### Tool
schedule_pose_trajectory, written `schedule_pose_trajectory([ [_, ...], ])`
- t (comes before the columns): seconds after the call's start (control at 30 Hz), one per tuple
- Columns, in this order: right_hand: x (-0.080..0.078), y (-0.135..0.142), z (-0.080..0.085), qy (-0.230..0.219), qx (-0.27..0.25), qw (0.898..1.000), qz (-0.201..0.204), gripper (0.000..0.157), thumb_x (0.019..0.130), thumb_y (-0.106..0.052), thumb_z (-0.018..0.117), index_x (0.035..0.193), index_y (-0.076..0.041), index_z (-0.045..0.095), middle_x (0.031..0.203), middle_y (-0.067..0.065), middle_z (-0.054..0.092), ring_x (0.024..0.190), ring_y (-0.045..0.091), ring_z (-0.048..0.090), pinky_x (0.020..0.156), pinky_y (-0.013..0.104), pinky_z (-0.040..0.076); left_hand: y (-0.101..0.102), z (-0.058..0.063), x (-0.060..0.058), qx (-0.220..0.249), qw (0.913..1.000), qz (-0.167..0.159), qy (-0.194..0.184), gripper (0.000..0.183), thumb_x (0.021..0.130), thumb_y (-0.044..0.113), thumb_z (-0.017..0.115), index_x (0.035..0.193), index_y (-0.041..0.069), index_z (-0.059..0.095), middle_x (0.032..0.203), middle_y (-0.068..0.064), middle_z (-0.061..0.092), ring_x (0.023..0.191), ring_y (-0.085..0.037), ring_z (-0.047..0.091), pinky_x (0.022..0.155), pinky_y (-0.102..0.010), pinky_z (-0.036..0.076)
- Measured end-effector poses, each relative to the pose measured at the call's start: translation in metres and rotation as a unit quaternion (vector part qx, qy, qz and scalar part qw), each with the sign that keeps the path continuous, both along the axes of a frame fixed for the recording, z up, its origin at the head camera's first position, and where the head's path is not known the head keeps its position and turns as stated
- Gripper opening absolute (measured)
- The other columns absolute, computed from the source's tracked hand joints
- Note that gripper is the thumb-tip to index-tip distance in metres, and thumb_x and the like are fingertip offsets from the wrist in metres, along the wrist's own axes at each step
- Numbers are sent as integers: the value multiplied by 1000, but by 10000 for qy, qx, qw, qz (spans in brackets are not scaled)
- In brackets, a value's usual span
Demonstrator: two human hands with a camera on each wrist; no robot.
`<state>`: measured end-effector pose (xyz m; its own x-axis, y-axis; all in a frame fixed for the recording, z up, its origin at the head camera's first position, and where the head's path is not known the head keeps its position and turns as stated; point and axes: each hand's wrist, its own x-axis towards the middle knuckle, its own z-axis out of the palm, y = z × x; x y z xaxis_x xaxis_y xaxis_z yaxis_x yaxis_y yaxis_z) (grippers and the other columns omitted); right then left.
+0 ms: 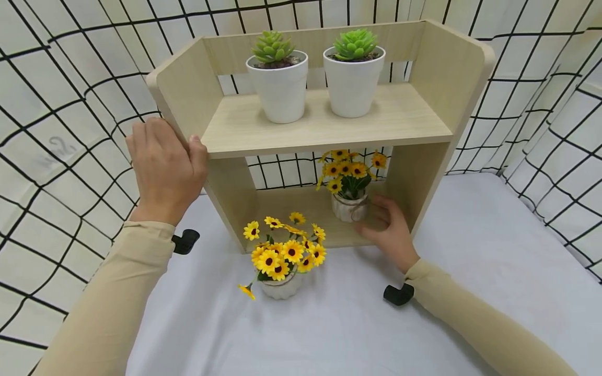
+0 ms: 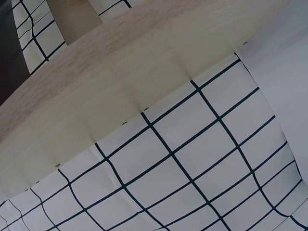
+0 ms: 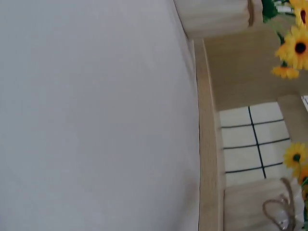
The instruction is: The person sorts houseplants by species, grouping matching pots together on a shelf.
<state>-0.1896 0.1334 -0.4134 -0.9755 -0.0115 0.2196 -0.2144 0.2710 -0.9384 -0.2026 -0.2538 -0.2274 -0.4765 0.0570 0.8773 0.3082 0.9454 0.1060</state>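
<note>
My left hand (image 1: 164, 164) grips the left side panel of a light wooden two-tier shelf (image 1: 324, 122), its thumb at the front edge. The left wrist view shows that panel (image 2: 130, 72) close up. On the lower tier, my right hand (image 1: 392, 230) is beside a pale pot of yellow artificial flowers (image 1: 349, 209) tied with twine; its fingers are spread at the pot's right side. Whether they touch it I cannot tell. A second pale pot of yellow flowers (image 1: 282, 287) stands on the white cloth in front of the shelf.
Two white pots with green succulents, the left pot (image 1: 279, 94) and the right pot (image 1: 354, 86), stand on the upper tier. Black wire mesh (image 1: 531, 109) surrounds the shelf behind and at both sides. White cloth (image 1: 338, 324) covers the surface beneath.
</note>
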Motion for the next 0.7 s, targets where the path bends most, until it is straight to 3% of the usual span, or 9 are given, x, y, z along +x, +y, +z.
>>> schedule_pose_trajectory([
  [0.2,18,-9,-1,290,-167,9984,464,74,80,-8,85,142,-3,45,150,11,47,138,34,52,111,37,51,0,0,-1,12,10000,4,-3,49,100,34,35,108,-13,47,97,-34,48,89,-48,37,82,-54,26],
  [0.37,31,-22,-3,325,-340,9952,863,72,78,-3,85,139,1,47,146,20,50,132,43,53,107,39,53,0,-1,-1,41,10000,-15,18,49,100,34,35,108,-14,47,96,-34,47,90,-48,37,82,-54,26],
  [0.53,44,-33,-6,71,-296,9930,1145,69,79,-4,85,136,4,48,143,25,51,127,43,56,104,42,55,0,-1,-1,69,10000,-14,30,49,99,34,35,108,-14,47,96,-34,47,89,-48,36,82,-54,26],
  [0.7,53,-45,-9,-372,-269,9883,1452,67,82,-12,85,137,1,49,140,22,53,126,38,58,105,37,54,1,-1,-1,85,10000,-24,3,49,99,34,35,108,-13,47,97,-34,47,89,-48,37,82,-54,26],
])
